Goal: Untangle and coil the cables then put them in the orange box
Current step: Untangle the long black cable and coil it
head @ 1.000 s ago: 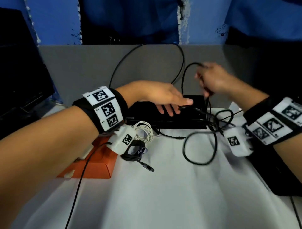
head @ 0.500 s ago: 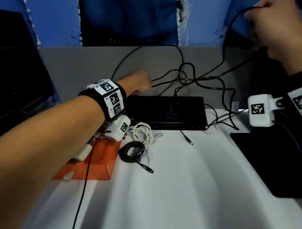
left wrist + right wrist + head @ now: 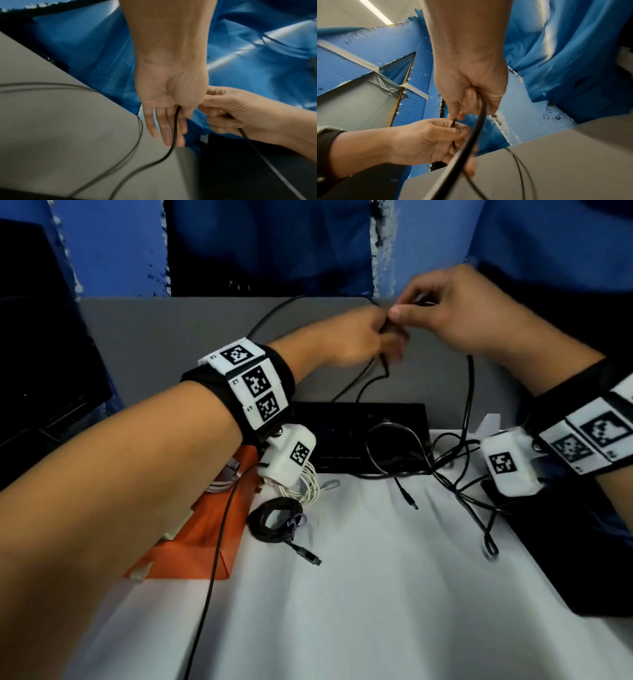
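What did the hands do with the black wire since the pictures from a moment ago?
The right hand, which had pulled the black cable up high to the right, came back down to meet the left hand above the grey partition. Both now pinch the cable together, and its slack has dropped onto the table. The orange box, white coiled cable and black coiled cable stayed put.

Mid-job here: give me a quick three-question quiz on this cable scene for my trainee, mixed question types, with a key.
1. True or false: the coiled black cable already lies inside the orange box.
2. What does the right hand hold? A) the white cable B) the long black cable C) nothing
3. Fill in: the coiled white cable lies just ____ the left wrist camera.

Key: 1 false, it lies on the white table beside the box; 2 B, the left hand pinches it too; 3 under.
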Demonstrator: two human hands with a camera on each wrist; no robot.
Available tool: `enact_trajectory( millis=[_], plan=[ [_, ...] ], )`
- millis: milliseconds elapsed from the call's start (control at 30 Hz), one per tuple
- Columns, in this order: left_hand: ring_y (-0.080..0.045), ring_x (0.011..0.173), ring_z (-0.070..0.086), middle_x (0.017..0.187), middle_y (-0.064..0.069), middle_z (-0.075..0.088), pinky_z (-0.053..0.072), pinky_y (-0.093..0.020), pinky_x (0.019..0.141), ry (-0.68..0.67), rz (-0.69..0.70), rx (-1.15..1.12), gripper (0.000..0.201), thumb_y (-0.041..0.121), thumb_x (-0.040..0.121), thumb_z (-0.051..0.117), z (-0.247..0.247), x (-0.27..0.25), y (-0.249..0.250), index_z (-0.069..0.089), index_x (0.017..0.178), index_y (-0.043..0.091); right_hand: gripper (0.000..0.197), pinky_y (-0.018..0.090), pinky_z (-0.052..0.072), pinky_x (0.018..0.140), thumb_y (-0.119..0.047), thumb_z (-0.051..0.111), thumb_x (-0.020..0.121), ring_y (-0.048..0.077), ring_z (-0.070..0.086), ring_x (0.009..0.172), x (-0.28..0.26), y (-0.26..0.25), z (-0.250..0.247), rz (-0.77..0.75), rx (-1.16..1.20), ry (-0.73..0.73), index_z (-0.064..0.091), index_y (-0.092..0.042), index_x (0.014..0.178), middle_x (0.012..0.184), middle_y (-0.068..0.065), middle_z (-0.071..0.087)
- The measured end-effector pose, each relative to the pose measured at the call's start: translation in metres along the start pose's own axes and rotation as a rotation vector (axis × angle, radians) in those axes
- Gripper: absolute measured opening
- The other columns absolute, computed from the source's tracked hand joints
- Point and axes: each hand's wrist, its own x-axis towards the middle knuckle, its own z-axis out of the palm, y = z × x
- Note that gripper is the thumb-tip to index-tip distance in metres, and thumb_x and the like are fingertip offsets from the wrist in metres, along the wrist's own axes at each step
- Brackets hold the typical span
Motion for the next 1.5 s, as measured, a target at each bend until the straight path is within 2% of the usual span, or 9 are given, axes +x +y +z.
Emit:
enact_trajectory(
  millis=[133, 400, 600, 800, 900, 1033, 1233, 1367, 1500],
  plan=[
    [-0.016, 0.053, 0.066, 0.055, 0.002, 0.065, 0.055, -0.031, 0.057, 0.222, -0.043, -0.315, 0.033, 0.022, 0.111, 0.038, -0.019, -0.004, -0.011, 0.06, 0.089, 0.011, 0.029, 0.027, 0.031, 0.052, -0.043, 0.074, 0.091, 0.008, 0.04, 0.047, -0.012, 0.021, 0.007, 0.158, 0.056, -0.012, 0.057, -0.021, 0.1, 0.067, -0.001, 0.051],
    [-0.008, 0.045, 0.034, 0.051, 0.011, 0.037, 0.047, -0.027, 0.054, 0.866, -0.163, -0.817, 0.03, 0.023, 0.108, 0.026, -0.117, -0.041, -0.06, 0.047, 0.086, 0.02, 0.035, 0.027, 0.045, 0.054, -0.038, 0.058, 0.102, 0.015, 0.051, 0.046, -0.055, 0.115, 0.013, 0.49, 0.004, -0.344, 0.068, -0.012, 0.081, 0.062, 0.009, 0.055],
    [-0.009, 0.046, 0.029, 0.055, 0.011, 0.038, 0.031, -0.024, 0.047, 0.664, -0.251, -0.637, 0.03, 0.03, 0.106, 0.036, -0.116, -0.055, -0.057, 0.055, 0.084, 0.022, 0.061, 0.026, 0.045, 0.046, -0.063, 0.048, 0.099, 0.023, 0.05, 0.051, -0.053, 0.118, 0.012, 0.537, -0.02, -0.169, 0.073, -0.009, 0.085, 0.063, 0.012, 0.054],
    [-0.012, 0.054, 0.036, 0.063, 0.002, 0.05, 0.029, -0.028, 0.053, 0.33, -0.176, -0.391, 0.036, 0.043, 0.096, 0.064, -0.063, -0.043, -0.011, 0.066, 0.109, 0.009, 0.071, 0.038, 0.045, 0.088, -0.058, 0.031, 0.107, 0.037, 0.064, 0.1, -0.02, 0.045, 0.015, 0.318, -0.166, 0.017, 0.072, -0.003, 0.089, 0.093, 0.022, 0.069],
    [-0.014, 0.055, 0.042, 0.065, 0.002, 0.058, 0.036, -0.028, 0.055, 0.147, -0.13, -0.199, 0.049, 0.061, 0.092, 0.063, -0.027, -0.032, 0.005, 0.061, 0.088, 0.012, 0.066, 0.039, 0.046, 0.074, -0.05, 0.026, 0.11, 0.032, 0.062, 0.081, -0.005, 0.009, 0.02, 0.144, -0.091, 0.15, 0.062, -0.009, 0.072, 0.074, 0.013, 0.062],
    [-0.013, 0.049, 0.028, 0.06, 0.001, 0.039, 0.023, -0.029, 0.048, -0.025, -0.063, -0.314, 0.035, 0.039, 0.102, 0.058, -0.002, -0.026, 0.011, 0.068, 0.083, 0.012, 0.06, 0.034, 0.033, 0.059, -0.054, 0.02, 0.108, 0.019, 0.049, 0.058, 0.002, -0.017, 0.023, 0.009, -0.097, 0.283, 0.048, -0.018, 0.069, 0.065, 0.003, 0.052],
    [-0.008, 0.047, 0.038, 0.062, 0.005, 0.044, 0.032, -0.024, 0.046, 0.358, -0.078, -0.298, 0.036, 0.045, 0.101, 0.057, -0.036, -0.026, -0.01, 0.058, 0.08, 0.016, 0.062, 0.04, 0.051, 0.08, -0.069, 0.035, 0.1, 0.031, 0.062, 0.093, -0.006, 0.006, 0.016, 0.079, -0.288, 0.23, 0.058, -0.019, 0.129, 0.102, 0.014, 0.067],
    [-0.008, 0.045, 0.031, 0.079, 0.002, 0.063, 0.025, -0.024, 0.044, 0.393, -0.106, -0.479, 0.031, 0.036, 0.105, 0.052, -0.057, -0.032, -0.028, 0.057, 0.08, 0.019, 0.054, 0.04, 0.05, 0.083, -0.06, 0.053, 0.098, 0.031, 0.066, 0.091, -0.016, 0.035, -0.003, 0.189, -0.194, 0.12, 0.077, -0.012, 0.098, 0.09, 0.016, 0.071],
    [-0.01, 0.044, 0.024, 0.102, -0.002, 0.074, 0.02, -0.022, 0.044, 0.354, -0.102, -0.502, 0.019, 0.018, 0.105, 0.048, -0.057, -0.033, -0.032, 0.063, 0.094, 0.016, 0.053, 0.042, 0.047, 0.084, -0.06, 0.057, 0.095, 0.039, 0.063, 0.093, -0.015, 0.057, -0.02, 0.275, -0.276, 0.263, 0.072, -0.009, 0.089, 0.084, 0.014, 0.065]
  ],
)
